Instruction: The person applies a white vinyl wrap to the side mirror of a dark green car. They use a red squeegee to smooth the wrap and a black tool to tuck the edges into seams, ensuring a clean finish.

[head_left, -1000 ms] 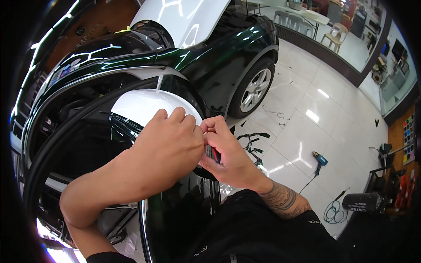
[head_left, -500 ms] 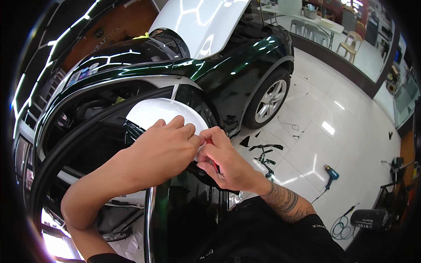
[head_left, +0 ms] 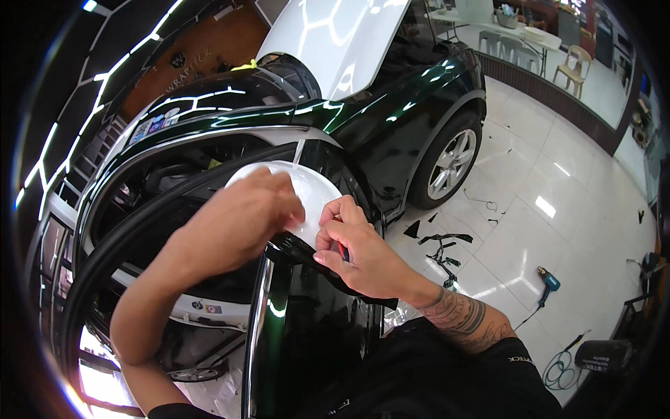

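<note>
The white door mirror cover (head_left: 317, 192) stands out from the dark green car door (head_left: 307, 328) in front of me. My left hand (head_left: 255, 213) is over the cover's left part, its fingers curled down and a little blurred; whatever they pinch is hidden. At the cover's lower right edge, my right hand (head_left: 359, 248) is closed around a slim red tool (head_left: 343, 251), mostly covered by the fingers. Glossy dark film (head_left: 296, 246) shows just under the mirror, between the two hands.
The car's white hood (head_left: 335, 42) is raised beyond the mirror. Dark film scraps (head_left: 443, 251) lie on the tiled floor near the front wheel (head_left: 452, 164). A blue heat gun (head_left: 549, 279) with its cord and a coiled green hose (head_left: 560, 370) are at right.
My left hand has moved left, away from my right hand, uncovering more of the mirror's front. My right hand stays at the mirror's edge with the red tool. The view has shifted slightly.
</note>
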